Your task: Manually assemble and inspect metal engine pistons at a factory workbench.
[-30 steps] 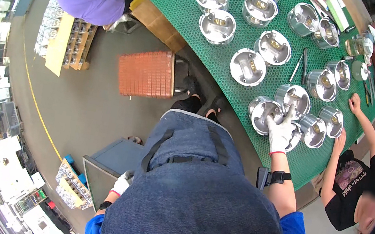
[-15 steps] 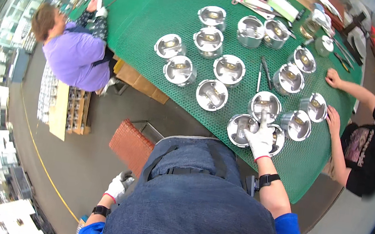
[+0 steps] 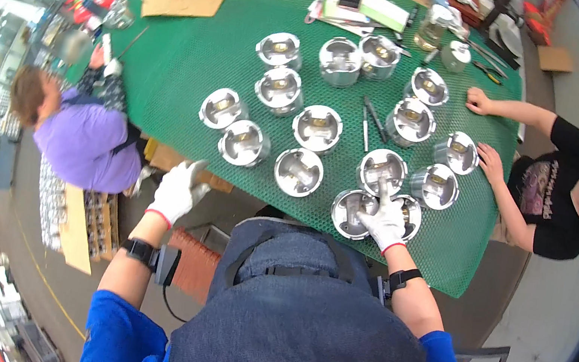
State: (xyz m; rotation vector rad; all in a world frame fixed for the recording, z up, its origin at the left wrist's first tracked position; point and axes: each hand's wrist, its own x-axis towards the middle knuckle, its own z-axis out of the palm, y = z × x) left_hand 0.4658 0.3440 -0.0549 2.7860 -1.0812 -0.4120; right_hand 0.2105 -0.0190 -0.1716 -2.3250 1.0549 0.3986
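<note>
Metal piston (image 3: 350,212) — under right hand's (image 3: 383,219) fingers (image 3: 381,190)

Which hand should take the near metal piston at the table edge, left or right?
Right, most likely. The right hand already rests over the near metal piston on the green mat. The left hand hangs open off the table's edge, holding nothing, well away from the pistons.

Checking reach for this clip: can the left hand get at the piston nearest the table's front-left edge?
Probably yes. The left hand hovers empty off the table's near edge, and nothing lies between it and that piston on the green mat.
</note>
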